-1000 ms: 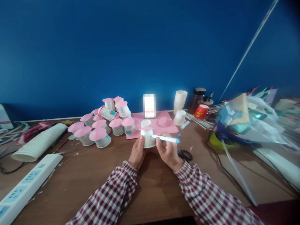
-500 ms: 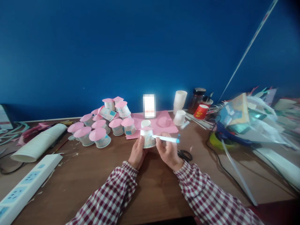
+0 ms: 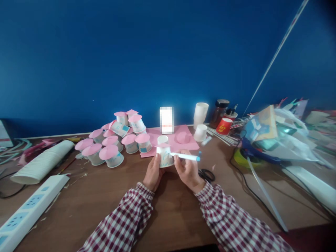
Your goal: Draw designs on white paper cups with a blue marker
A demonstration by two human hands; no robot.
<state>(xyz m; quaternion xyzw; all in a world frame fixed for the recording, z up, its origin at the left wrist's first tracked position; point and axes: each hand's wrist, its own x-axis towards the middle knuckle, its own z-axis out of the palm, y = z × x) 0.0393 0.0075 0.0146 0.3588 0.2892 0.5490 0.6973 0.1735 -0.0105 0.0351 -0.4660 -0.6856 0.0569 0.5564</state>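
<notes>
My left hand is closed round the left side of a white paper cup, which is upside down and topped with pink paper. Blue marks, among them a wavy line near the rim, show on its side. In my right hand is a white marker with a blue end, pinched between thumb and fingers. Its tip points left and meets the cup's side, or nearly so. Just behind stands another white cup. A pink paper cone lies on a pink sheet beyond.
Left stand several pink-topped cups, a long cup stack and a power strip. White cups, a red cup and a dark-lidded jar are back right. Scissors lie near my right wrist; plastic bags crowd the right.
The marker is still against the cup's side, with only a slight shift of both hands. The whole view has moved a little. Both grips are unchanged.
</notes>
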